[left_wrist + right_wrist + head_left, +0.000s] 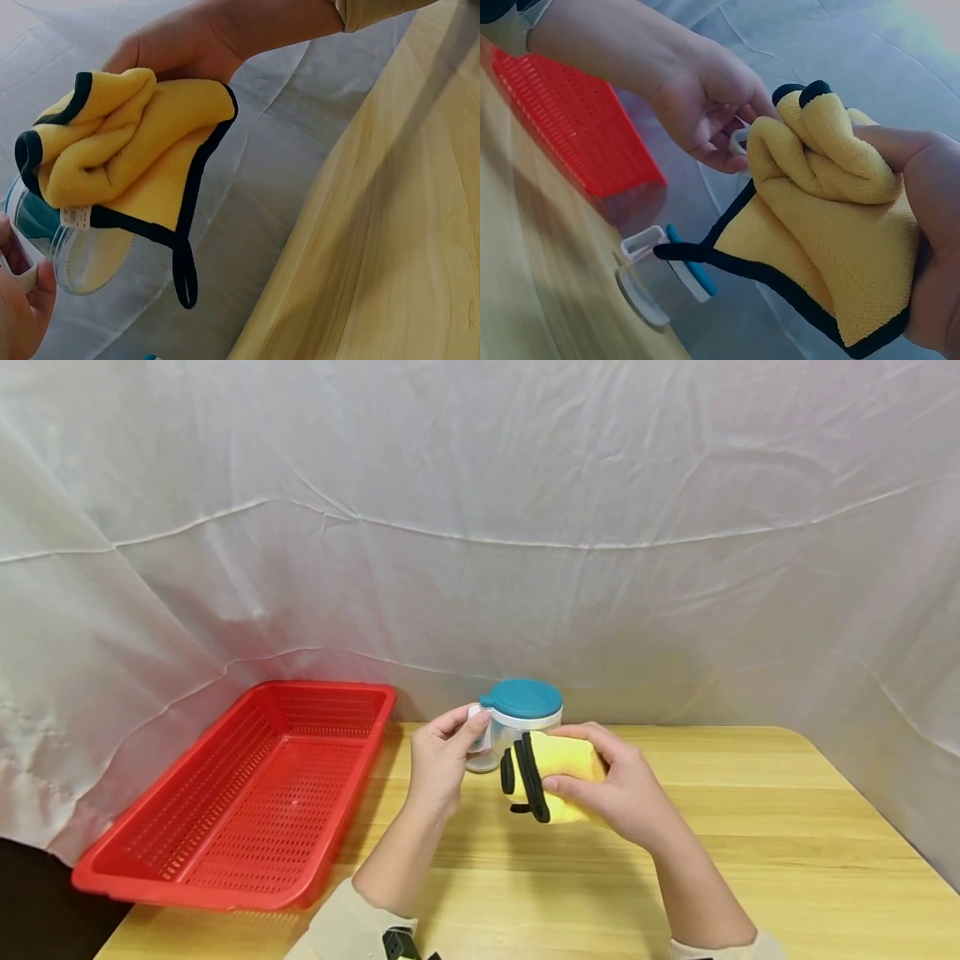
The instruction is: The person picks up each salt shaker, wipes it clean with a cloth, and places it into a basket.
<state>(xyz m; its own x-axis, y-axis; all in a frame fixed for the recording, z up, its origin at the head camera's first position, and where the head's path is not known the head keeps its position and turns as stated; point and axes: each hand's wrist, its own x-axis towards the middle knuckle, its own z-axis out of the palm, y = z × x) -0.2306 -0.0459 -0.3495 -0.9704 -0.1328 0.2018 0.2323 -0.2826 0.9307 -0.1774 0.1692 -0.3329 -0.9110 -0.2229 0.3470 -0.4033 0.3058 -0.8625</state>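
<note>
Left hand (441, 758) is curled round the white handle (482, 743) of a clear, teal-lidded jar (525, 700), mid-frame; folded yellow black-edged plush cloth (566, 758), just lower right, is gripped by right hand (622, 787). Jar likely rigid, slick: best held by handle. Cloth judged light, soft: best gripped bunched.

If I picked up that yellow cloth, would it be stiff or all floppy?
Probably floppy: the yellow cloth bunches into soft, rounded folds in the right hand. It's likely light, since that one hand holds it up off the table. Its fuzzy surface suggests it wouldn't be very slippery.
</note>
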